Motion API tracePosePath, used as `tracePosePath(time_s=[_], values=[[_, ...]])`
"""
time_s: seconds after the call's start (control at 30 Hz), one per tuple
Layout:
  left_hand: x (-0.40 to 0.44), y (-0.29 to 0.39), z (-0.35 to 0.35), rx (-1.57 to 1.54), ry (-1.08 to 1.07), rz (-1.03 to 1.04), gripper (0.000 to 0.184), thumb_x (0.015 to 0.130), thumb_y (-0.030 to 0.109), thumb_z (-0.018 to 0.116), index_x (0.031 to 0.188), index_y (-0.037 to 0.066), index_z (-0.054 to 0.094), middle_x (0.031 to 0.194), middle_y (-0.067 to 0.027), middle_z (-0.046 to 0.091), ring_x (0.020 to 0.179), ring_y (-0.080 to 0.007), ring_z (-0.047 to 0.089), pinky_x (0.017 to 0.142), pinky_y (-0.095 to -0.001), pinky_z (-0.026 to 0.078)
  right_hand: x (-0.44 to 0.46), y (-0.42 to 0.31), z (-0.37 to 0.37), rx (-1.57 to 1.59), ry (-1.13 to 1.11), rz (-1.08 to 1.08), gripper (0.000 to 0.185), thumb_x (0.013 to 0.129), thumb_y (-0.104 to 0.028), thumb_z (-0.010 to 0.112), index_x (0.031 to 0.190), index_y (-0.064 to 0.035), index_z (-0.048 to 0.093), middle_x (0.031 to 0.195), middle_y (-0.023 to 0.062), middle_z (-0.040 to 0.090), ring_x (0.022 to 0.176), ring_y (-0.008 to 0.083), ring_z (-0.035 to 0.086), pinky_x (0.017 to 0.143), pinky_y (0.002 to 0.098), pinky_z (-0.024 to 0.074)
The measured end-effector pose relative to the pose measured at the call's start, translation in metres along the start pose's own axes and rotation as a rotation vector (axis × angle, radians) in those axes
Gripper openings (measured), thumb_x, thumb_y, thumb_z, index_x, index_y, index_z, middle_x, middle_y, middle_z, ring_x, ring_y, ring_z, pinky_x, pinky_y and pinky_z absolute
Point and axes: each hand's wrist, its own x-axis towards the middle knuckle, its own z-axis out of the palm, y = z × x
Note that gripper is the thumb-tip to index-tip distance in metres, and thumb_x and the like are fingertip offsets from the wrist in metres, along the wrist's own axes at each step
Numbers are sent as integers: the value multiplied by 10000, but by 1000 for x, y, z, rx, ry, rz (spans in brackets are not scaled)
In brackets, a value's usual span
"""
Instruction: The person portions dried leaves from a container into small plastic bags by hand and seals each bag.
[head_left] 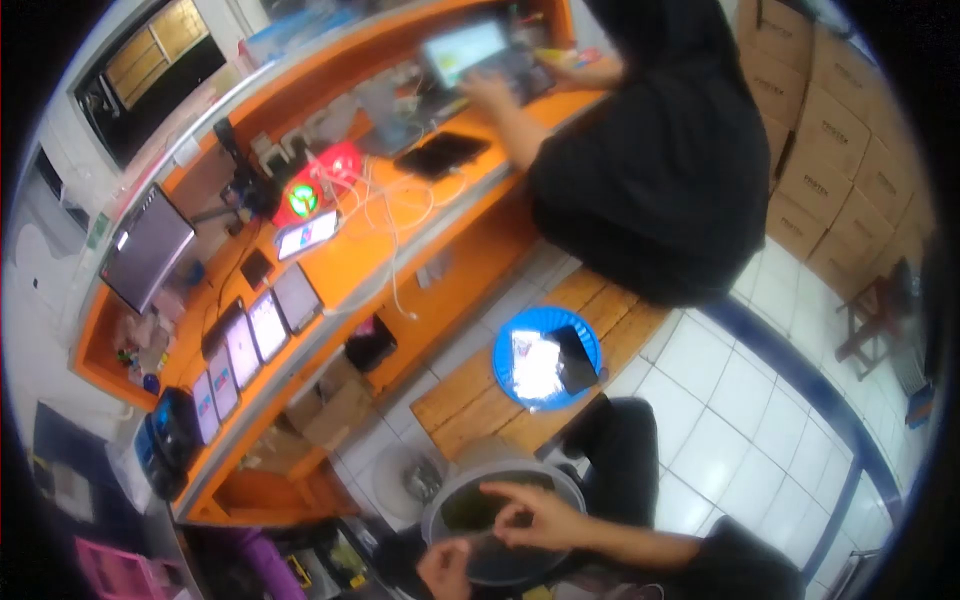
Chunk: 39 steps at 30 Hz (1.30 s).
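My right hand [540, 518] is over a grey round tub [572, 488] that has something dark green inside. Its index finger points out, while the thumb and other fingers are pinched together. Lower down, at the tub's near left side, my left hand [445, 568] is closed in a pinch. Whatever lies in either pinch is too small or blurred to make out. Beyond the tub, a blue plastic basket [499, 368] on a wooden bench [455, 408] holds a black phone-like slab [577, 360] and bright white items [535, 366].
An orange counter [350, 265] carries several phones and tablets [267, 325], cables and a monitor [150, 248]. A person in black [650, 160] sits on the bench by a laptop [470, 55]. Cardboard boxes [825, 150] are stacked at right; a white fan-like object [400, 478] stands left of the tub.
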Motion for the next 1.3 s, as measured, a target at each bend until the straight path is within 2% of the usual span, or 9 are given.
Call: tracePosePath(time_s=[0.1,0.3,0.43,0.53,0.63,0.83,0.87,1.07,1.3], values=[[30,33,-23,-241,328,146,159,897,157,640,831,13,631,768,-55,636,702,-139,563,692,-279,469,0,6,-21,-67,203,-143,647,833,-26,690,1427,-45,435,932,64,709,855,163,678,811,309,537],[81,-14,-77,-39,417,-83,402,1022,242,562,1259,-80,611,1186,-148,674,1110,-202,621,1011,-314,448,14,12,-72,89,576,-91,498,844,22,687,1315,-22,530,927,47,674,835,123,636,742,245,515],[67,-87,-87,-99,516,-175,433,1005,247,597,1331,-37,571,1224,-128,661,1102,-178,621,968,-303,454,48,100,-124,-379,641,0,308,868,-62,689,1173,-46,656,905,63,688,811,135,650,701,259,507],[45,-96,-91,-48,576,-242,408,999,210,600,1310,-53,577,1182,-119,673,1090,-186,623,955,-303,464,81,154,-146,-970,578,229,338,879,-261,704,1149,-59,681,948,170,698,808,327,679,743,409,539],[26,-80,-87,-127,582,-276,395,990,182,605,1303,-58,582,1177,-121,675,1087,-188,626,953,-294,464,103,179,-147,-1477,600,-108,368,853,-286,724,1135,-52,684,937,165,699,807,350,677,760,447,544],[3,-67,-89,-45,621,-213,329,963,128,629,1231,-62,630,1137,-131,687,980,-181,662,891,-283,515,118,261,-190,-1604,421,123,198,859,-90,572,992,-54,714,893,177,715,806,332,709,707,455,576],[1,-70,-89,-74,590,-198,327,964,140,630,1222,-61,632,1111,-130,688,983,-179,658,895,-289,514,119,242,-181,-1457,369,361,188,910,-102,540,1006,-50,693,988,219,697,928,375,677,803,489,542],[22,-73,-72,-167,476,-164,383,930,205,685,1229,-25,622,1103,-124,680,974,-226,651,889,-335,511,123,201,-171,-1421,458,317,202,873,-208,576,910,-106,746,999,152,718,970,334,690,849,466,555],[35,-27,-44,-61,451,-40,238,980,89,572,1135,-83,628,1009,-111,674,908,-153,631,828,-275,516,114,184,-174,-1249,661,29,154,860,-187,606,918,-109,725,994,141,687,922,344,659,801,452,538]])
